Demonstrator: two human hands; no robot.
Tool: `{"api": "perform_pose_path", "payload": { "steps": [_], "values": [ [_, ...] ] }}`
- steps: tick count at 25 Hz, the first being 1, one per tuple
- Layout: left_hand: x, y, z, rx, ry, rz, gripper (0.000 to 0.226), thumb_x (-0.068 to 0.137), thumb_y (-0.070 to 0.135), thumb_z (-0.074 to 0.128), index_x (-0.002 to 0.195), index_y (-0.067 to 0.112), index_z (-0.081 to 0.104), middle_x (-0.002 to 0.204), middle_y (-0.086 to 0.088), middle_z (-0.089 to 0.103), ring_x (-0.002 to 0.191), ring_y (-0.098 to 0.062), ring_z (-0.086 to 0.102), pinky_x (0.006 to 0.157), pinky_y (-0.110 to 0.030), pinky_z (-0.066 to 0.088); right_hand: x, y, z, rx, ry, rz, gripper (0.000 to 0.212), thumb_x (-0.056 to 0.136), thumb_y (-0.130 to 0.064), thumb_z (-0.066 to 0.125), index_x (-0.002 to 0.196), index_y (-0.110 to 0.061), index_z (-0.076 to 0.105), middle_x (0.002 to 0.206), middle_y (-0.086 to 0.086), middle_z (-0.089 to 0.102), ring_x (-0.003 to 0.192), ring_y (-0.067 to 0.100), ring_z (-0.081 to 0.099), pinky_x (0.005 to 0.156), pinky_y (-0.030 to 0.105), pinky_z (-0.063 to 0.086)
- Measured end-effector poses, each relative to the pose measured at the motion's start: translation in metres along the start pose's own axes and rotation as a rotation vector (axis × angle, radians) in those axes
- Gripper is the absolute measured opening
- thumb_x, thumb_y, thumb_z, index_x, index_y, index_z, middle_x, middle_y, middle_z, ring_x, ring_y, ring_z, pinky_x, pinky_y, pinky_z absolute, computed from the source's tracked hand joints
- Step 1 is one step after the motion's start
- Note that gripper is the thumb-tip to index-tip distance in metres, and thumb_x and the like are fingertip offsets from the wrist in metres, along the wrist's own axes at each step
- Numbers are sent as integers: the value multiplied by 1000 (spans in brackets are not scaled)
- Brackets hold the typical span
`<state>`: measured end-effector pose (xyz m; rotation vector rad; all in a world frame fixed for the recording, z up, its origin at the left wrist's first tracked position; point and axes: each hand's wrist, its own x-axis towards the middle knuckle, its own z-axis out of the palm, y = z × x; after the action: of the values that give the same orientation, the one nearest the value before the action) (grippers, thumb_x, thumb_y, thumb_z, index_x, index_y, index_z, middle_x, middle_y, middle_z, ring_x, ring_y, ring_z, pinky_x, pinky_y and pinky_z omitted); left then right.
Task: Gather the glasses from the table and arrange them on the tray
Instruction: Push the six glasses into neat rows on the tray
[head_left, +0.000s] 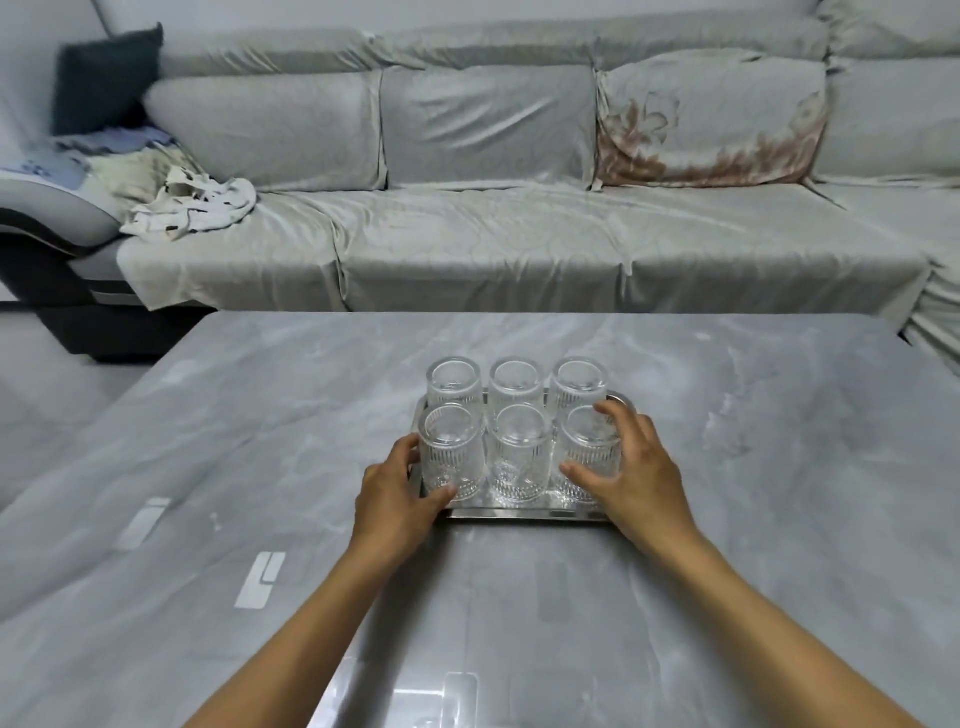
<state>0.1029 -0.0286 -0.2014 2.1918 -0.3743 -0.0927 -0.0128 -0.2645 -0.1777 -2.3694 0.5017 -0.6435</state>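
Observation:
Several clear ribbed glasses stand upside down in two rows on a shiny metal tray (524, 514) in the middle of the grey marble table (260, 415). My left hand (397, 493) wraps the front left glass (449, 457), thumb at its base and fingers behind it. My right hand (631, 467) cups the front right glass (589, 452), thumb low on its front and fingers over its far side. The front middle glass (521, 452) stands untouched between them. Three more glasses, such as the back middle one (517, 382), fill the far row.
A long sofa (493, 234) under a grey cover runs behind the table's far edge. Crumpled clothes (171, 202) and a dark cushion (106, 78) lie at its left end. Ceiling lights reflect on the glossy tabletop near me.

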Motion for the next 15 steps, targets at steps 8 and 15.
{"api": "perform_pose_path", "payload": {
  "steps": [8,15],
  "values": [
    [66,-8,-60,392,-447,130,123,57,35,90,152,20,13,158,-5,28,144,-23,27,114,-33,26,44,49,-56,-6,-677,27,111,60,-31,84,133,-71,11,145,-27,31,135,6,31,104,10,30],
    [106,-2,-47,330,-614,312,116,47,48,91,141,45,23,145,19,43,131,-3,41,110,-26,33,83,69,-31,-119,-762,-8,134,53,-50,88,153,-27,2,161,-11,7,139,-1,9,113,18,8]
  ]
}}
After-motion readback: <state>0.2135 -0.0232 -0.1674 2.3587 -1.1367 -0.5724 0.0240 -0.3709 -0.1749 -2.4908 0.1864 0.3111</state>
